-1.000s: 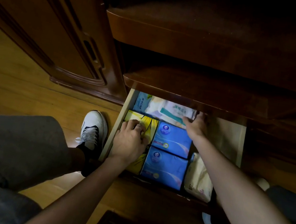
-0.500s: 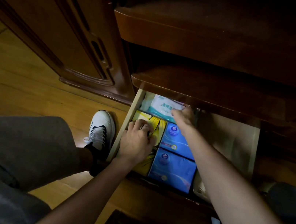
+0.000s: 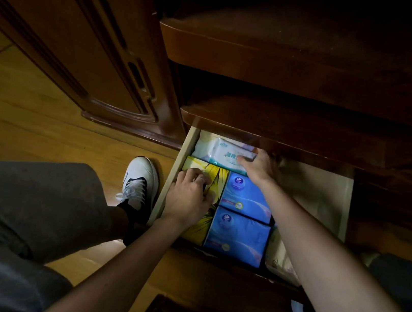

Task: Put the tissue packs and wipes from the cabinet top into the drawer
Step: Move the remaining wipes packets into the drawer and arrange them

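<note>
Dim wooden cabinet, open drawer (image 3: 337, 202) low by the floor. Wipes pack (image 3: 229, 152) sits at the drawer's back left, just under the cabinet edge. Risk: overhang snags it, or it rides up on the yellow tissue pack (image 3: 215, 181) and jams closing. Right hand (image 3: 258, 165) reaches forward, fingers gripping the wipes' right end. Left hand (image 3: 188, 196) rests palm-down, fingers curled, on the yellow pack; blue packs (image 3: 243, 214) just beside.

Both arms reach forward — left hand (image 3: 189, 196) curled, knuckles up; right hand (image 3: 258, 165) apparently pinching.
</note>
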Tool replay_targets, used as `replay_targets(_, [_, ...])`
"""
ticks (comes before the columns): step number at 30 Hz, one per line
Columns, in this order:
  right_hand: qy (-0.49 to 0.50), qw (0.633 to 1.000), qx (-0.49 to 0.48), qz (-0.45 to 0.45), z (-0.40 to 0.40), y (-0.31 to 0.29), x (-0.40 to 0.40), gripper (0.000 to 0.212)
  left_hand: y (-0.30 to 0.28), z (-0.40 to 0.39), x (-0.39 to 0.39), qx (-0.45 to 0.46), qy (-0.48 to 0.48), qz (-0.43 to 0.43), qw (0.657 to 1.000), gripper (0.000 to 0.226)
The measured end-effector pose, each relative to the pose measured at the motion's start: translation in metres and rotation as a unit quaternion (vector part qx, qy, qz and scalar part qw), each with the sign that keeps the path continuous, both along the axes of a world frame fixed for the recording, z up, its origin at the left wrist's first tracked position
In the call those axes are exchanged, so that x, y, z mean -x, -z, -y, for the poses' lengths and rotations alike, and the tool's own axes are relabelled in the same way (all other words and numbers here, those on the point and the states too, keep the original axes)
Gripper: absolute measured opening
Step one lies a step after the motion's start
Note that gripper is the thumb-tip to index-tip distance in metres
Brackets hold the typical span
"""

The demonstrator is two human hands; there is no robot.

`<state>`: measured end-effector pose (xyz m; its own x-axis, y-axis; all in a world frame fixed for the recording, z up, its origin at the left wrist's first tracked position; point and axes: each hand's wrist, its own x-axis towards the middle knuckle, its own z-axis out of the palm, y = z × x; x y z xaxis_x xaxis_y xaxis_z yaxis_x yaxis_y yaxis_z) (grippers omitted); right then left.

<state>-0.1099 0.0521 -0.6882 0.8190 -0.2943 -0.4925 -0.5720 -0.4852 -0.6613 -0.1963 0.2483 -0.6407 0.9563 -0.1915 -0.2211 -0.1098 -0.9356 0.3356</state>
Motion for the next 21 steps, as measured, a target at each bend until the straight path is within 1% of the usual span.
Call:
replay_targets(2, [-0.002,1.000,0.021,0.008,-0.004,0.003,0.002,0.053,-0.002,-0.001,0.001,0.006,0.003,-0.004,1.000,0.043])
replay_targets(4, [0.004,1.000,0.020,0.004,-0.006,0.009,0.001,0.060,-0.003,-0.001,0.003,0.014,0.007,-0.009,1.000,0.044])
replay_targets(6, [0.003,0.999,0.042,-0.028,-0.009,0.014,-0.002,0.074,-0.004,-0.002,0.004,0.015,0.014,-0.011,1.000,0.045])
replay_targets(9, [-0.024,0.985,0.151,-0.085,-0.020,0.015,-0.010,0.101,-0.003,-0.003,0.005,0.016,0.018,-0.016,1.000,0.047])
replay_targets(12, [-0.062,0.978,0.182,-0.084,-0.036,0.011,-0.019,0.110,-0.003,-0.002,0.002,0.018,0.017,-0.018,1.000,0.046])
replay_targets(13, [-0.061,0.979,0.173,-0.086,-0.038,0.011,-0.021,0.113,-0.003,-0.001,0.001,0.018,0.016,-0.017,1.000,0.045])
replay_targets(15, [-0.031,0.991,0.095,-0.092,-0.034,0.012,-0.022,0.115,-0.002,0.001,-0.001,0.015,0.016,-0.015,1.000,0.043])
replay_targets(17, [0.000,0.996,-0.003,-0.086,-0.022,0.012,-0.014,0.109,-0.001,0.002,-0.001,0.010,0.015,-0.010,1.000,0.040])
replay_targets(18, [0.004,0.997,-0.023,-0.074,-0.015,0.012,-0.007,0.104,0.000,0.002,-0.001,0.005,0.013,-0.007,1.000,0.040])
replay_targets(19, [0.001,0.998,-0.024,-0.058,-0.007,0.011,0.001,0.100,0.001,0.003,-0.001,-0.001,0.009,-0.005,1.000,0.040])
replay_targets(21, [-0.009,0.999,0.026,-0.022,0.009,0.008,0.017,0.095,0.003,0.006,0.000,-0.017,0.001,-0.002,1.000,0.042])
